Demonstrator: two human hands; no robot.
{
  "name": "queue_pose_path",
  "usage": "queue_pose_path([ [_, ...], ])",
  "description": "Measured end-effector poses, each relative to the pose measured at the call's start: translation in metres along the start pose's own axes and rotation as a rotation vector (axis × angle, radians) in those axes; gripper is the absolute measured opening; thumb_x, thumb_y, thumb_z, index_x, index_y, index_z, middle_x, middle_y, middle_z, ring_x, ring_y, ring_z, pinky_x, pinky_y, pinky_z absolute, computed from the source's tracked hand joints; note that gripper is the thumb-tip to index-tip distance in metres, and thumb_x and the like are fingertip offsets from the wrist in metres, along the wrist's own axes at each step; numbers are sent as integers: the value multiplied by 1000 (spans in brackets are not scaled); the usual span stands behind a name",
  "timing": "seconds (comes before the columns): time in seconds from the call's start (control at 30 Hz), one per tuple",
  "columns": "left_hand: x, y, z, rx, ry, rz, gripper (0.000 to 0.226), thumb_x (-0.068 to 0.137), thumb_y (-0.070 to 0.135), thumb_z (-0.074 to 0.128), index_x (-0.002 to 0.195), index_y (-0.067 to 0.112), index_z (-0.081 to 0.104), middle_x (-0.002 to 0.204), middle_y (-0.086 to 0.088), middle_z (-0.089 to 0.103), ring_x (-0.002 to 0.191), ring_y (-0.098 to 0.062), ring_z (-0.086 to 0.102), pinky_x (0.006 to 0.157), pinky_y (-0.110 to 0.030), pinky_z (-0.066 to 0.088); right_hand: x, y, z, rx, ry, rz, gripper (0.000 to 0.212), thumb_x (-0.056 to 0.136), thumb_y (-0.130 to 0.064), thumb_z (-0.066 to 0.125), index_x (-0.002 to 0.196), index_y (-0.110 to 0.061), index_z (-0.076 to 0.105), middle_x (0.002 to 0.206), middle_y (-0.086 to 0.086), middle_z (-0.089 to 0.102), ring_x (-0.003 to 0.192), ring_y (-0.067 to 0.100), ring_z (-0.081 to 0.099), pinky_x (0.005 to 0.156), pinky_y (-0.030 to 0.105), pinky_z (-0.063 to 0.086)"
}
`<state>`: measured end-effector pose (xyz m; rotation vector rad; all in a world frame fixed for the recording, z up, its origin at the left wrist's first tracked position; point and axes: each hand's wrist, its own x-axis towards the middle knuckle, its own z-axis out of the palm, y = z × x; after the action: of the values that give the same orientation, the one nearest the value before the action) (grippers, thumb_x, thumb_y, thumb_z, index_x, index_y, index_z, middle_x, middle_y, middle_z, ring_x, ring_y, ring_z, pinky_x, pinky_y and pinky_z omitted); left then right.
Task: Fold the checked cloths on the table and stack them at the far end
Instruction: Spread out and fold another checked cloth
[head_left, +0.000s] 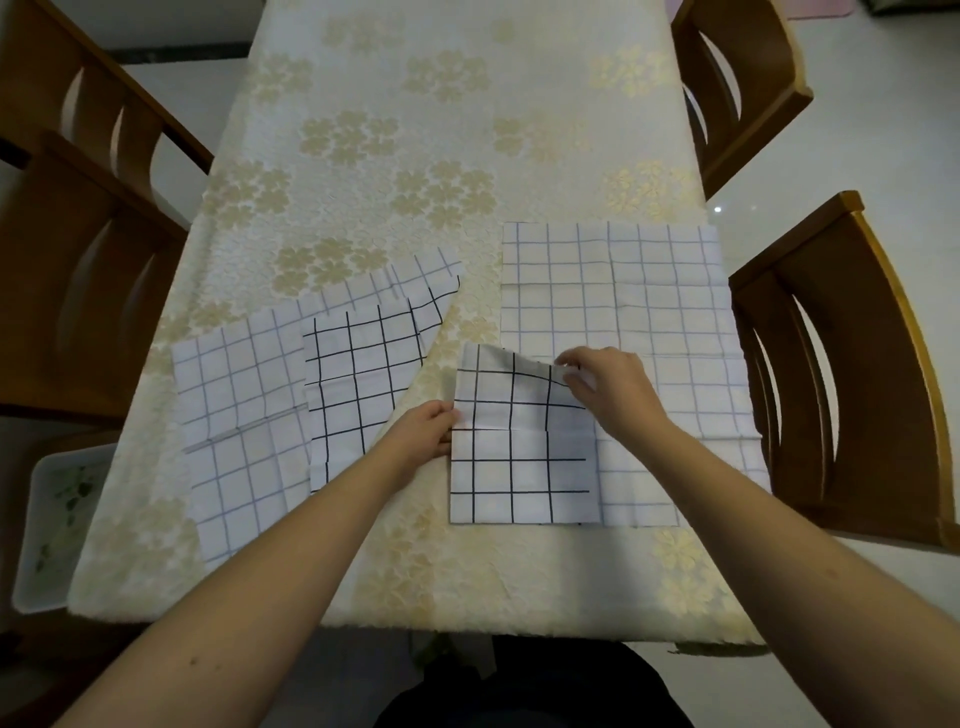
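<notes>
Black-checked cloth, near the bench's near edge, is mid-fold: my left hand pinches its left edge, my right hand pinches the far corner. Next I'd judge: pull that corner nearward, aligned.

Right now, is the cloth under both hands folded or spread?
Folded: the black-checked cloth shows a doubled layer, its far corner pinched by the right hand.
</notes>
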<state>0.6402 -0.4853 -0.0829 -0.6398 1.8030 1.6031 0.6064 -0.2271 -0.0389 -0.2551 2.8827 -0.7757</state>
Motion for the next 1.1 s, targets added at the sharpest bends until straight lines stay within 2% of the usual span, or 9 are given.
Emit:
queue_pose_path([
  [0.13,1,-3,1,-207,25,-69,40,104,41,37,114,9,59,115,-11,67,108,-25,65,100,-40,50,-49,-3,-1,-20,75,-149,13,89,-16,68,99,-21,74,91,-8,73,89,19,63,85,39,45],
  [0.3,-9,-3,3,-228,31,-23,55,105,47,28,97,9,67,97,-8,72,88,-20,65,80,-31,52,-108,-10,18,11,131,-209,20,78,-8,77,89,-24,72,90,-11,70,91,16,62,86,29,36],
  [0.47,-9,-6,2,-125,-34,13,32,102,40,46,107,13,62,111,-8,69,102,-21,65,95,-36,52,-143,-8,54,-105,79,-218,22,71,-10,79,86,-24,72,93,-10,70,91,18,62,89,27,35],
  [0.53,-5,-13,-1,55,-17,95,19,93,35,63,106,21,63,113,-5,68,104,-20,65,97,-38,52,-153,-5,69,-167,-16,-222,29,67,-14,83,91,-24,72,99,-8,70,93,19,63,89,32,42],
  [0.63,-3,-21,0,206,38,187,16,89,24,71,103,25,64,109,-2,69,100,-19,66,92,-34,54,-163,-4,82,-168,-106,-227,33,71,-23,78,103,-23,71,109,-8,69,100,18,62,91,35,47],
  [0.77,-6,-23,2,237,87,255,18,88,16,71,104,22,64,105,2,70,93,-16,66,81,-24,54,-155,-9,82,-111,15,-135,25,84,-28,67,108,-20,69,109,-6,69,102,18,62,93,34,46],
  [0.9,-12,-24,-2,200,53,315,21,88,8,70,107,13,64,106,1,72,89,-11,67,75,-15,53,-123,-12,70,-27,70,-17,36,95,-28,61,130,-19,59,125,-2,64,117,20,56,102,30,33],
  [1.0,-17,-23,-3,181,28,333,22,87,5,70,107,10,65,104,1,73,92,-9,69,78,-15,53,-85,-19,65,18,-53,28,46,99,-35,53,142,-22,46,140,-3,53,130,19,44,109,32,27],
  [1.1,-18,-22,-3,165,-2,337,23,85,2,71,106,11,65,101,1,74,93,-8,70,79,-16,53,-49,-25,67,-45,-178,-11,45,99,-41,50,140,-25,48,140,-4,52,132,19,40,110,33,23],
])
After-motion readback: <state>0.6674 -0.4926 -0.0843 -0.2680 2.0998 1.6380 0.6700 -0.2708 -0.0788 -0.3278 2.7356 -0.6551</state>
